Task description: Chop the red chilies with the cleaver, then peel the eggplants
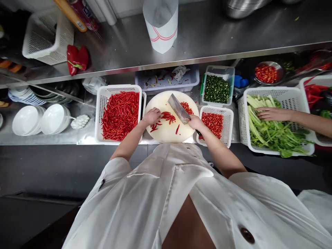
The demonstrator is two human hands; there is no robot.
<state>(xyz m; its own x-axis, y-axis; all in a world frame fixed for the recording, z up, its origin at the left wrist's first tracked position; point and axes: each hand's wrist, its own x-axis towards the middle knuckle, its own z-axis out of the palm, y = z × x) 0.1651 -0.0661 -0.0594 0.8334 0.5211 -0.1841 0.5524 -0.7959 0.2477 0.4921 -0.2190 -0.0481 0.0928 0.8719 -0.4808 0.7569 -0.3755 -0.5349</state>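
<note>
My right hand (pixel 195 123) is closed round the handle of a cleaver (pixel 178 108), whose broad blade lies slanted over a round cutting board (pixel 166 136). At the board's left side my left hand (pixel 152 117) has its fingers curled down beside loose whole red chilies (pixel 168 117). What is between those fingers is hidden. One single chili (pixel 177 129) lies apart near the front of the board. Beyond the blade is a small heap of chopped red chilies (pixel 187 108).
Left of the board stands a white basket of whole red chilies (pixel 120 116); right, a basket of chopped red chilies (pixel 212 124) and a tub of chopped green pieces (pixel 216 89). A scrap tray (pixel 168 84) sits behind. Another person's hand (pixel 275 114) reaches into a celery basket (pixel 282 150). A steel shelf (pixel 197 55) overhangs.
</note>
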